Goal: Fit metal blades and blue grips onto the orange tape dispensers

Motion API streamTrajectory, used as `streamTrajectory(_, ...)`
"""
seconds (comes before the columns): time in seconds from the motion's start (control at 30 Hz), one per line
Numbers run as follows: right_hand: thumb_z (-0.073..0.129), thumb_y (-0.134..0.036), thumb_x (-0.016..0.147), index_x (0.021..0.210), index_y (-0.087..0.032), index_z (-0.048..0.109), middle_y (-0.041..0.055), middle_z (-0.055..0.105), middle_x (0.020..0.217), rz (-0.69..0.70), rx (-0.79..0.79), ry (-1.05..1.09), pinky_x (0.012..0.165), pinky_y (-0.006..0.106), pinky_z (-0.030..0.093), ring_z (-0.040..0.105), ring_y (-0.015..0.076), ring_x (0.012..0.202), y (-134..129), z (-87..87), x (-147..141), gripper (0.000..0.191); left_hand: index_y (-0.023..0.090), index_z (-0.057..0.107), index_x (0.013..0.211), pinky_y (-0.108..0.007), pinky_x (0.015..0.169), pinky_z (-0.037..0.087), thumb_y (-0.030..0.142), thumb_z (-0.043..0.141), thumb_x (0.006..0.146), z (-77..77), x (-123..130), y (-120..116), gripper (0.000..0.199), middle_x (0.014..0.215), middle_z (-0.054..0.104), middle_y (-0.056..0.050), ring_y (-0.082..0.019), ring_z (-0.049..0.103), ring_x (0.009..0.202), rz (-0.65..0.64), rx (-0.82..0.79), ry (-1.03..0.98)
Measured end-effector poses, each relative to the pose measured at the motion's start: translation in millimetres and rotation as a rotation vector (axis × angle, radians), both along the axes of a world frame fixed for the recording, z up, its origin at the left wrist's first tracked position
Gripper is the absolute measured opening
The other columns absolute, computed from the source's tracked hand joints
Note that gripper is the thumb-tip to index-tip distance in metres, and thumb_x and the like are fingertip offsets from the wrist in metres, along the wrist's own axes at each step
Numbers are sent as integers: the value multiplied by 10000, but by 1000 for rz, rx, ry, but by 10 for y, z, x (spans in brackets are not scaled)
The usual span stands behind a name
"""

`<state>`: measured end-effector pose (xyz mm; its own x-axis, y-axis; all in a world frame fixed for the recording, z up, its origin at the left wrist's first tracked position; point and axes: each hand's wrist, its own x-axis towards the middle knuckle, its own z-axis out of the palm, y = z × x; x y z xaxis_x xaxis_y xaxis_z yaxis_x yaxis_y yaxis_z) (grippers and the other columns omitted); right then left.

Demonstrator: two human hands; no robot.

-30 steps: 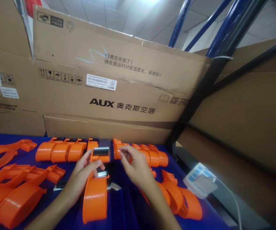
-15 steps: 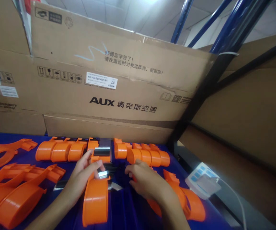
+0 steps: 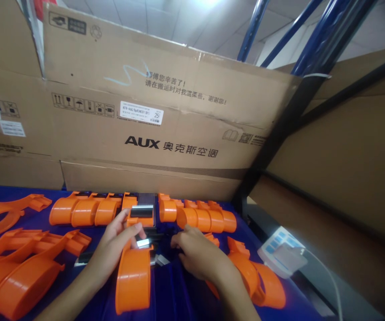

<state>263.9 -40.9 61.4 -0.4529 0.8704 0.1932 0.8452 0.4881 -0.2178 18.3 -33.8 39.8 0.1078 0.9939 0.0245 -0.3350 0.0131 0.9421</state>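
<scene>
Near the middle of the table, my left hand [image 3: 120,234] is closed around an orange plastic tape dispenser [image 3: 141,221], its thumb on the near side. A black strip with a serrated silver edge tops that dispenser. Directly below, another orange tape dispenser [image 3: 133,281] with a wide ring lies close to my left wrist. To the right, my right hand [image 3: 197,252] is curled, fingertips pointing down at dark parts [image 3: 167,232] on the blue surface. Its fingertips are mostly hidden, so what they hold does not show. A small silver piece [image 3: 161,260] lies between the hands.
Orange dispensers stand in a back row on the left [image 3: 83,210] and right [image 3: 209,218]. More orange rings [image 3: 25,285] lie front left, others [image 3: 269,285] front right. A cardboard wall [image 3: 179,174] closes the back. A white power strip [image 3: 284,254] with a cable sits right.
My right hand has shifted slightly left and toward me, its fingers still curled. The silver piece between the hands looks turned. My left hand keeps its grip in the same place.
</scene>
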Motion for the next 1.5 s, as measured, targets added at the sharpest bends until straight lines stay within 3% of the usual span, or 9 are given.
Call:
streamTrajectory(0.23,596,-61,792,800,-207,674,55,667,783,-50,41,81,682,312,440,633,221,750,9,243,-111,166,205,583,1143,-245,541,487,411,795,805,13,20,-3,449,765,709,8,-120,594,512,-16,2,-5)
streamTrajectory(0.43,513,-195,981,916,-234,589,-39,565,679,100,-92,501,543,247,377,508,143,574,-17,387,-257,107,198,574,1161,-220,533,470,416,769,857,-22,30,1,422,744,695,24,-108,612,503,-45,53,30)
streamTrajectory(0.67,544,-345,1011,860,-219,574,-12,564,747,17,63,779,600,260,440,538,154,660,12,250,-433,199,178,588,1155,-222,507,476,429,781,834,15,45,-11,450,732,687,14,-112,597,502,-27,55,36)
streamTrajectory(0.87,499,-463,1047,1023,-231,540,-32,601,696,29,-134,987,529,243,451,580,140,561,56,75,-516,237,178,575,1162,-231,512,476,436,789,823,-1,45,-7,477,731,696,9,-125,603,520,-19,54,22)
streamTrajectory(0.97,587,-460,1008,1013,-222,588,-20,594,723,3,-59,1023,572,248,476,598,148,627,65,74,-534,238,182,547,1200,-230,528,472,429,772,846,-14,34,0,487,744,699,14,-117,599,511,-16,59,37)
streamTrajectory(1.13,629,-450,981,980,-231,584,-2,641,773,16,-110,1192,582,261,493,632,155,636,81,126,-518,224,172,540,1178,-225,546,473,417,741,881,8,27,-11,434,754,697,13,-106,598,514,-36,81,62)
streamTrajectory(1.3,756,-379,883,891,-212,709,35,662,859,-11,54,1194,717,307,533,635,188,782,101,145,-477,175,183,545,1157,-234,549,479,446,731,885,16,33,-20,422,760,687,13,-113,599,532,-26,85,84)
streamTrajectory(1.4,764,-379,878,949,-216,707,20,676,819,-24,-41,1316,648,298,532,612,163,665,89,123,-484,187,192,551,1149,-257,576,502,469,731,880,2,39,-9,425,777,682,11,-120,606,545,-11,76,97)
streamTrajectory(1.5,795,-364,853,927,-220,681,12,684,826,-6,-96,1423,706,310,554,647,171,711,75,100,-514,198,189,544,1173,-269,588,516,469,732,878,-1,47,-3,449,773,680,10,-128,612,560,7,73,109)
